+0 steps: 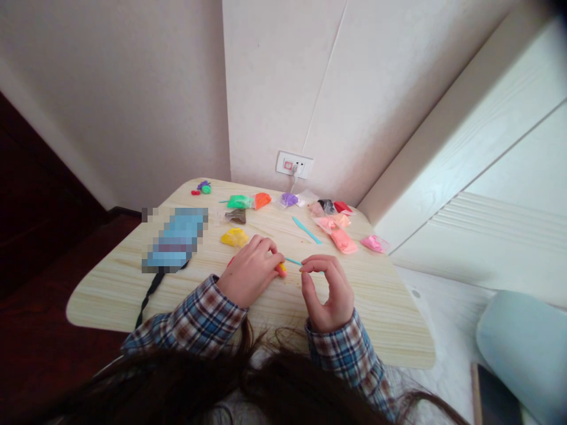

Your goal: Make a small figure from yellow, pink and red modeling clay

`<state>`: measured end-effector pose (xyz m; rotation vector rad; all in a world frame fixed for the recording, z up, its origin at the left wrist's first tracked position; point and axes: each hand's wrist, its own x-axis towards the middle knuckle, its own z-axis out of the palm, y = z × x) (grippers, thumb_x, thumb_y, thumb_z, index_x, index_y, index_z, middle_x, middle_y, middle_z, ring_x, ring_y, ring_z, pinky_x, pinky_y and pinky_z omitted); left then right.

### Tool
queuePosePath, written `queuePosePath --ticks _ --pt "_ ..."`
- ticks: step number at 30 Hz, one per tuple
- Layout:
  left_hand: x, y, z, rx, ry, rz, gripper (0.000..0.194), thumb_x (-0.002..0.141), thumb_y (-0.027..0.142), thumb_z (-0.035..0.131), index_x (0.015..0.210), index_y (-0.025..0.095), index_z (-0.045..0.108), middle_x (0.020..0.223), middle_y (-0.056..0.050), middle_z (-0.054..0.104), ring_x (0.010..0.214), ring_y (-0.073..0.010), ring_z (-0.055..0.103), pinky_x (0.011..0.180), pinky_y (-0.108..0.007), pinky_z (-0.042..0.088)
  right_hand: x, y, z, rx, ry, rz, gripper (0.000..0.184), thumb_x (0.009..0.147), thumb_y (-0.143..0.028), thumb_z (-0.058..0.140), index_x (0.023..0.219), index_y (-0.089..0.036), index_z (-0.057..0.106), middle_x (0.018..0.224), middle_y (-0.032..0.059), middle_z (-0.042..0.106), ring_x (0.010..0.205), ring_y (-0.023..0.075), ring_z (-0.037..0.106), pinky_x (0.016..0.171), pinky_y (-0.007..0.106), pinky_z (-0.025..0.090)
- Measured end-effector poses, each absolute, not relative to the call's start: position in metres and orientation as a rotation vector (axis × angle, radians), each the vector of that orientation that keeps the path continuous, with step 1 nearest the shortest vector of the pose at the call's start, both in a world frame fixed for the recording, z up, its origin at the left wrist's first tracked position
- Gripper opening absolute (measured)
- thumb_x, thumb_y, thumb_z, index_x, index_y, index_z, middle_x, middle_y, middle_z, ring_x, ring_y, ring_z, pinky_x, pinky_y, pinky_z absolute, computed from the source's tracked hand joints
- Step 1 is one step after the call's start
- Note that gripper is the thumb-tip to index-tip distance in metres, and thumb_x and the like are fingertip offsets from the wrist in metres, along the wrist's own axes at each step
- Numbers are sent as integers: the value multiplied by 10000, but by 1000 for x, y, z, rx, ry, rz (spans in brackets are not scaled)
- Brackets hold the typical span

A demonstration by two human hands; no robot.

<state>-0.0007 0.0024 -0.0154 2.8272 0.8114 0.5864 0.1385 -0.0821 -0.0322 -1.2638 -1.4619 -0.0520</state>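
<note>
My left hand [254, 268] rests low over the table, its fingers closed on a small piece of modelling clay [282, 269], yellow and coral pink, which shows at the fingertips. A bit of red [230, 261] peeks out behind that hand; the rest of it is hidden. To the right, my right hand [330, 292] makes a pinch with thumb and forefinger. At its tips is a speck too small to name. A thin blue modelling tool [293, 261] lies on the table between the hands, partly covered by the right one. Tiny crumbs dot the wood near them.
On the pale wooden table [376, 319] lie bags of yellow clay [234, 237], green clay [239, 202], coral clay [343, 241] and several others. A blue knife-shaped tool [307, 230] sits mid-table. A blurred phone-like device [177, 239] with a strap is at left, small clay shapes [205, 188] far left.
</note>
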Motion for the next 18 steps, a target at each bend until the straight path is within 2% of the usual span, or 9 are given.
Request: queuePosePath --ticks 5,9,13,18 --pt "-1 5 -17 2792 852 613 58 822 173 555 838 125 583 931 -95 583 926 -230 501 802 -382 459 138 -81 -32 -1249 -1418 16 85 798 -134 486 798 -196 546 796 46 582 769 169 560 687 331 469" --pt "-2 5 -19 2637 820 746 49 797 162 594 836 145 572 865 -49 619 868 -199 546 773 -333 469 140 -79 -35 -1216 -1367 109 72 801 -144 498 800 -194 550 783 33 581 769 160 556 685 312 460" --pt "-5 3 -14 2415 802 913 80 756 185 645 808 150 596 798 -28 635 745 -152 571 668 -258 482 141 -78 -39 -1270 -1363 138 64 799 -157 508 791 -195 559 767 25 586 738 152 543 655 297 450" --pt "-9 0 -8 2174 693 991 146 750 195 635 888 153 659 836 -43 635 710 -123 577 643 -227 493 141 -77 -40 -1282 -1354 131 71 792 -140 515 795 -191 565 762 23 590 730 144 540 650 285 449"
